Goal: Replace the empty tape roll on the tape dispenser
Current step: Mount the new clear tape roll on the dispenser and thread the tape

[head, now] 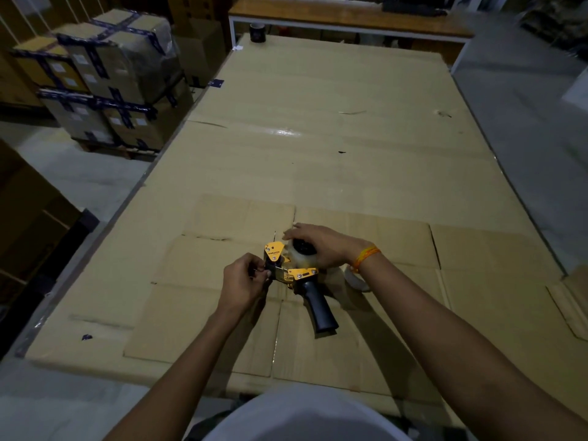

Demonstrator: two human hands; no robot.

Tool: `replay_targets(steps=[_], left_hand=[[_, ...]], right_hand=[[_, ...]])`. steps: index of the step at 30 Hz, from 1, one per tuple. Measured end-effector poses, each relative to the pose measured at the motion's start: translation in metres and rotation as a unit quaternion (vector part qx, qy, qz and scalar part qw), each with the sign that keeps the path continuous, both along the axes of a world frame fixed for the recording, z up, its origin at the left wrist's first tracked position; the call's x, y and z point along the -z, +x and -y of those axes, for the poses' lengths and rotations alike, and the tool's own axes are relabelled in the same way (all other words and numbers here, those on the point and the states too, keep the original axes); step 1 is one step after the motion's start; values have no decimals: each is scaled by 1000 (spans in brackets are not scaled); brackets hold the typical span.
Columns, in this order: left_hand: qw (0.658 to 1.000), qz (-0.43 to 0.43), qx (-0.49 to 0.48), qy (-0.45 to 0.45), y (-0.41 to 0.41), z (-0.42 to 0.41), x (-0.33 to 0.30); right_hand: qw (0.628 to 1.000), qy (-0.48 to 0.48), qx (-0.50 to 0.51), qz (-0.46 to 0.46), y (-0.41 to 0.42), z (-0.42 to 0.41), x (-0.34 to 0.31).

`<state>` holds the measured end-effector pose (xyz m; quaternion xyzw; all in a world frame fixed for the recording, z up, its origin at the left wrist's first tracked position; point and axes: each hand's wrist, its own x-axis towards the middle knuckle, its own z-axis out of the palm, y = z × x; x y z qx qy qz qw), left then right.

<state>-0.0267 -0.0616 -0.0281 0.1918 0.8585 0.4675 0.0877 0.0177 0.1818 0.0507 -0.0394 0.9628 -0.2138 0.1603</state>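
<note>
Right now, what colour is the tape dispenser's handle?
Black, below the dispenser's yellow frame. The handle shows best in the head view, lying free on the cardboard with no hand on it.

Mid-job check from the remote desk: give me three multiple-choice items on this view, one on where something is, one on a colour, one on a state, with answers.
1. Where does the tape dispenser lie?
A. on flattened cardboard on the table
B. on the floor
C. on the stacked boxes

2. What colour is the band on the right wrist?
A. blue
B. orange
C. white

3. What is the right hand doing?
A. hanging free
B. gripping the black handle
C. resting on the tape roll on the dispenser

Answers: 1 A, flattened cardboard lies under it; 2 B, the wristband is orange; 3 C, its palm covers the tape roll, while the black handle lies untouched and the left hand pinches at the dispenser's front end.
</note>
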Motion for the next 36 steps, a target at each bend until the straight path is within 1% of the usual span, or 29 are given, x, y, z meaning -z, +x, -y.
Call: replay_targets(steps=[2,4,9,11,15,19,21,24,26,28,30,33,36], left_hand=[[1000,-4,0,-2,0,0,0],[1000,-10,1,-2,-1,1,0],[1000,-9,7,-2,-1,3,2],[1000,-6,8,-1,-2,4,3],[1000,-7,20,-6,-3,4,2],[1000,1,23,-10,-2,5,1],[1000,7,21,-6,-2,5,1],[1000,-15,16,10,1,5,0],[998,-51,3,22,2,6,-1],[996,-80,-1,31,2,5,-2],[994,-109,10,26,1,-1,-5],[986,-160,55,-12,-2,-13,-10],[973,-177,126,-81,-12,-26,-13]], right_hand=[[997,-40,36,-59,12,6,-1],[992,-46,63,-96,27,17,3],[994,5,53,-94,45,44,27],[994,11,56,-94,47,52,35],[991,-23,78,-103,51,54,42],[990,-34,49,-130,53,55,48],[989,-48,52,-133,54,56,50],[982,-68,111,-137,59,54,47],[973,-38,167,-154,66,54,47],[963,-17,224,-148,74,54,51],[955,-28,262,-133,81,53,58],[944,-73,303,-111,89,56,66],[923,-103,361,-81,92,64,67]])
